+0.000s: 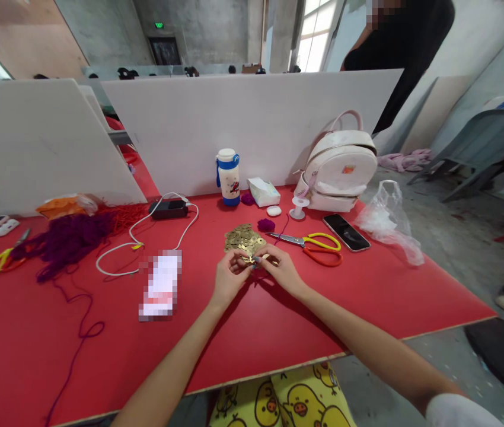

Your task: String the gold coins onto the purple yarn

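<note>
My left hand point(233, 274) and my right hand point(280, 268) meet at the fingertips over the red table point(234, 350). The fingers of both are closed in a pinch on something small that I cannot make out. A bit of dark red yarn point(258, 275) shows just under the fingertips. Right behind the hands lies a pile of brass-coloured coins with holes point(243, 237). A small purple yarn ball point(266, 225) sits behind my right hand. Scissors with yellow and orange handles point(323, 242) lie to the right.
A phone point(346, 232), plastic bag point(389, 222) and white backpack point(341, 169) are at the right. A bottle point(229, 178) and tissue pack point(264, 192) stand behind the coins. Left are a blurred phone point(162, 284), power bank point(168, 209), purple yarn point(72, 240) and more scissors point(3, 261).
</note>
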The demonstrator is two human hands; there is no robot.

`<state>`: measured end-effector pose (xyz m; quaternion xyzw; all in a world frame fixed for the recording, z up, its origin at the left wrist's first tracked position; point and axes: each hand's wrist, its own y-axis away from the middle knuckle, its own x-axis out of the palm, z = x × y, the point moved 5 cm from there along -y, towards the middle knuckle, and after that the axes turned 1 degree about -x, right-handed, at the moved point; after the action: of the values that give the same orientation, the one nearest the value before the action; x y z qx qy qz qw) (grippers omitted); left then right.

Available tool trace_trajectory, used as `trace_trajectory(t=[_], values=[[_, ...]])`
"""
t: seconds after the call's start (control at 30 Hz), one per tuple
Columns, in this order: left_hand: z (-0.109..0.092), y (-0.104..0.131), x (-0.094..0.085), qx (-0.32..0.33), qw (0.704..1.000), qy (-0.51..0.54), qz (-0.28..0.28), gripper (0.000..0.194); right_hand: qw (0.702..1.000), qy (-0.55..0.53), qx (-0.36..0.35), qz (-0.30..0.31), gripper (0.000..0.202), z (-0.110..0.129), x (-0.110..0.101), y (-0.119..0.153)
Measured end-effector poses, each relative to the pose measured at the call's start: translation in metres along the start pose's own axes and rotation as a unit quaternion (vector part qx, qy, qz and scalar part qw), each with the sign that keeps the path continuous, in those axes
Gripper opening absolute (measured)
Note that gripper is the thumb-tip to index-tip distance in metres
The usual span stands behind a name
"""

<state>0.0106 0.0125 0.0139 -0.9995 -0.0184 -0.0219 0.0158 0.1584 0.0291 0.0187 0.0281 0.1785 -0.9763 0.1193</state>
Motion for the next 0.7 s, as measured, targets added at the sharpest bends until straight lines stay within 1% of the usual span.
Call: trace_trajectory(t=[0.1,0.17,0.3,0.4,0.47,0.57,0.63,0.7], values=[[0.000,0.000,0.000,0.003,1.000,-0.005,0.002,0.025,0.998,-0.046,0.047,-0.015,0.017,-0.003,-0.004,-0.002],[0.001,-0.001,-0.001,0.006,1.000,-0.008,-0.004,0.024,0.991,-0.098,0.077,-0.039,0.020,-0.007,-0.011,-0.004],[0.001,-0.003,-0.006,0.014,0.999,-0.024,-0.019,0.022,0.963,-0.208,0.116,-0.126,0.028,-0.015,-0.032,-0.011],[-0.001,-0.005,-0.010,0.029,0.998,-0.043,-0.023,0.022,0.941,-0.268,0.122,-0.168,0.031,-0.022,-0.049,-0.016],[-0.003,-0.006,-0.012,0.042,0.998,-0.048,-0.030,0.021,0.929,-0.287,0.118,-0.202,0.031,-0.026,-0.061,-0.018],[-0.005,-0.006,-0.012,0.044,0.998,-0.039,-0.033,0.021,0.917,-0.273,0.095,-0.275,0.032,-0.027,-0.077,-0.018],[-0.005,-0.006,-0.012,0.035,0.999,-0.021,-0.028,0.023,0.913,-0.248,0.055,-0.318,0.031,-0.024,-0.083,-0.017],[-0.003,-0.006,-0.011,0.022,1.000,-0.003,-0.022,0.026,0.914,-0.210,0.004,-0.347,0.029,-0.017,-0.086,-0.017]])
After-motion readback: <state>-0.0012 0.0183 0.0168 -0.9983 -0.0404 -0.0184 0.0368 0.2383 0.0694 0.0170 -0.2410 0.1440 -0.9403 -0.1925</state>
